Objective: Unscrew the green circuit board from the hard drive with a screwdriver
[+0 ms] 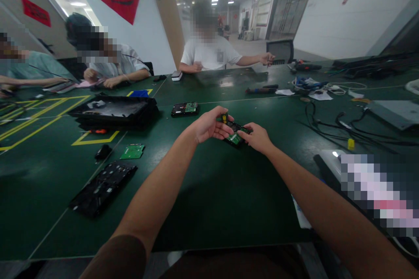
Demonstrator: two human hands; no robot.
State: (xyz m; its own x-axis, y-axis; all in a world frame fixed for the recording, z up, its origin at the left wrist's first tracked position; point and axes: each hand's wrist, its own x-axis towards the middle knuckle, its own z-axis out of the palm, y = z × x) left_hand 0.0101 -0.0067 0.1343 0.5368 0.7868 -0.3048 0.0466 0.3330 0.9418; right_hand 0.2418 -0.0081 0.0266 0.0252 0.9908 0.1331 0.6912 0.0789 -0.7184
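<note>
A hard drive with a green circuit board facing up lies on the table between my hands. My right hand grips its right edge, thumb and fingers pressed against it. Over its left side, my left hand curls around a short black and yellow screwdriver that stands roughly upright. The tool's tip is hidden by my fingers and is too small to make out. Just beyond my left hand sits another hard drive, its circuit board also showing.
At left are a loose green circuit board, a black drive housing, a small black object and stacked black trays. Cables, a grey metal box and a laptop lie right. People sit across the table.
</note>
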